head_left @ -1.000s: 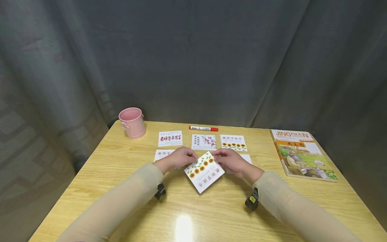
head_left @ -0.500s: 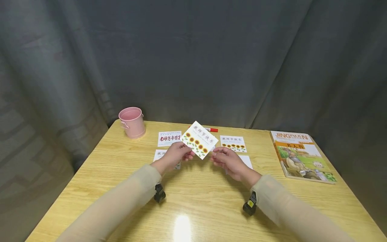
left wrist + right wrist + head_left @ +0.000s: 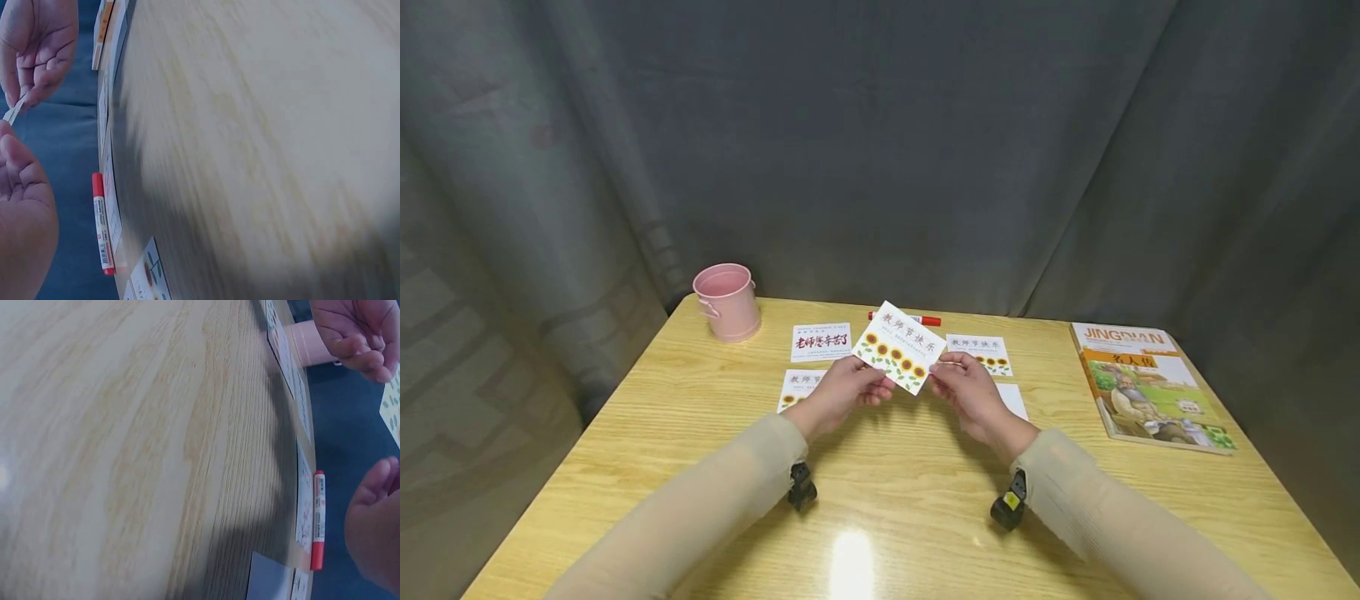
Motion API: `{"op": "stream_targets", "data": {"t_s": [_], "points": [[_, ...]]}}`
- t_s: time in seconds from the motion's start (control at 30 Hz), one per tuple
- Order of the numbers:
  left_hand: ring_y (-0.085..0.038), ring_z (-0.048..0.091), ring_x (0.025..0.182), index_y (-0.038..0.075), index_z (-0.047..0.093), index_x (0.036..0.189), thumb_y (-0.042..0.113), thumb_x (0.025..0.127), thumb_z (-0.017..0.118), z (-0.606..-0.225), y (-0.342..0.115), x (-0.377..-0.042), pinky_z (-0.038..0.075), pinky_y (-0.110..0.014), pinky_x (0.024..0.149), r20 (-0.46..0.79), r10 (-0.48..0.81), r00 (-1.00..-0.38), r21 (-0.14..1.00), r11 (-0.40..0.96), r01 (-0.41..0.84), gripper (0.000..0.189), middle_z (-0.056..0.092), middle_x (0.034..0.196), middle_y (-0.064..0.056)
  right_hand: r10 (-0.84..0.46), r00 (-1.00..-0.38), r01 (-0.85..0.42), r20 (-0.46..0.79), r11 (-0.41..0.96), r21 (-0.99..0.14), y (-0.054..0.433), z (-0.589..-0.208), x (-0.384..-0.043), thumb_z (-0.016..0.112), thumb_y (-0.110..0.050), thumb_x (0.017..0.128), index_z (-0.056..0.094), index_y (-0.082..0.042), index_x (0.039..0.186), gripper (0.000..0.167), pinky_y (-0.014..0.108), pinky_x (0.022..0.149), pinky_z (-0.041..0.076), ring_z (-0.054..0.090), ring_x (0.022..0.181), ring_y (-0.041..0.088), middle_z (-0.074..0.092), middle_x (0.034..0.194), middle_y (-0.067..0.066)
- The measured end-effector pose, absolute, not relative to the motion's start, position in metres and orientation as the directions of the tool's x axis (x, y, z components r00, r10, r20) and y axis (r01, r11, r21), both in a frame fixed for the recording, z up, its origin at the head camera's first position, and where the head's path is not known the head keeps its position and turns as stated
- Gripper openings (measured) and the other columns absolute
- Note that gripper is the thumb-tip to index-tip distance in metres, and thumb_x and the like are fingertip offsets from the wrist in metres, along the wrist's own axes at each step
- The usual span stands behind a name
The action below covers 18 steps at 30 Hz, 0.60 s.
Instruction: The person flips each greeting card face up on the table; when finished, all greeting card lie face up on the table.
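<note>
A white greeting card printed with sunflowers and Chinese writing is held up over the middle of the table, tilted, its lettering upright toward the head camera. My left hand pinches its lower left edge. At its right corner, my right hand pinches the card between thumb and fingers. Similar cards lie below and around the hands: one with red lettering, a sunflower card at back right, another sunflower card partly under the left hand, and a blank-looking white card beside the right hand.
A red-capped marker lies behind the held card, partly covered in the head view. In the right wrist view a blossom card lies along it. A pink bucket stands back left; a book lies at right.
The held card has been raised away from me and turned round, so its writing now reads upright. Half a second ago the right fingers were just off its corner; now they pinch it.
</note>
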<state>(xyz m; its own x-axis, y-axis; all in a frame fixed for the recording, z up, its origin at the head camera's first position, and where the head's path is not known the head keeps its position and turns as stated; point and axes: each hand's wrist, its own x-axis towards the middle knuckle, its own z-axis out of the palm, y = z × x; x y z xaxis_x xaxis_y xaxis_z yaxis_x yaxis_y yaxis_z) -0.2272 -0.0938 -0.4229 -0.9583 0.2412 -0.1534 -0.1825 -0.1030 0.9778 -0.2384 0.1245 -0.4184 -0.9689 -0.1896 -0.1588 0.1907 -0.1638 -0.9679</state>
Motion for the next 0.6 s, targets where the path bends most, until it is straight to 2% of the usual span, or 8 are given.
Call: {"op": "stream_targets", "data": {"t_s": [0.23, 0.3, 0.43, 0.5, 0.6], "points": [[-0.011, 0.066, 0.074, -0.013, 0.063, 0.107, 0.005, 0.103, 0.055, -0.424, -0.096, -0.224, 0.053, -0.022, 0.066, -0.189, 0.257, -0.948, 0.979, -0.027, -0.203, 0.020, 0.071, 0.092, -0.014, -0.212, -0.965, 0.183, -0.154, -0.124, -0.975, 0.130, -0.419, -0.243, 0.054, -0.002, 0.104, 0.053, 0.003, 0.114, 0.011, 0.021, 0.075, 0.055, 0.062, 0.083, 0.010, 0.060, 0.092, 0.003], [-0.015, 0.064, 0.080, -0.008, 0.060, 0.111, 0.012, 0.103, 0.057, -0.425, -0.099, -0.222, 0.052, -0.026, 0.069, -0.210, 0.192, -0.959, 0.977, 0.066, -0.201, 0.022, 0.068, 0.098, -0.015, -0.218, -0.963, 0.183, -0.160, -0.087, -0.979, 0.134, -0.420, -0.247, 0.053, -0.002, 0.104, 0.053, 0.003, 0.113, 0.011, 0.020, 0.072, 0.054, 0.059, 0.080, 0.009, 0.059, 0.092, 0.003], [-0.027, 0.057, 0.101, 0.001, 0.050, 0.119, 0.022, 0.102, 0.057, -0.426, -0.107, -0.217, 0.050, -0.041, 0.084, -0.220, 0.058, -0.974, 0.933, 0.305, -0.192, 0.027, 0.058, 0.115, -0.017, -0.253, -0.944, 0.206, -0.213, 0.054, -0.977, 0.145, -0.424, -0.252, 0.052, -0.004, 0.104, 0.053, 0.005, 0.114, 0.013, 0.020, 0.066, 0.051, 0.055, 0.075, 0.008, 0.056, 0.090, 0.004], [-0.032, 0.055, 0.111, -0.002, 0.050, 0.126, 0.020, 0.101, 0.056, -0.426, -0.109, -0.215, 0.049, -0.048, 0.094, -0.182, 0.072, -0.981, 0.893, 0.430, -0.134, 0.033, 0.055, 0.122, -0.019, -0.273, -0.930, 0.217, -0.247, 0.136, -0.967, 0.148, -0.427, -0.253, 0.053, -0.004, 0.103, 0.055, 0.005, 0.113, 0.014, 0.021, 0.065, 0.051, 0.055, 0.073, 0.009, 0.057, 0.089, 0.005], [-0.039, 0.053, 0.121, -0.009, 0.050, 0.133, 0.016, 0.097, 0.058, -0.422, -0.105, -0.209, 0.044, -0.054, 0.105, -0.091, 0.190, -0.978, 0.805, 0.592, 0.040, 0.044, 0.053, 0.129, -0.024, -0.281, -0.918, 0.220, -0.281, 0.229, -0.948, 0.147, -0.432, -0.251, 0.055, -0.003, 0.102, 0.057, 0.005, 0.109, 0.012, 0.023, 0.064, 0.051, 0.055, 0.071, 0.011, 0.059, 0.087, 0.007]]}}
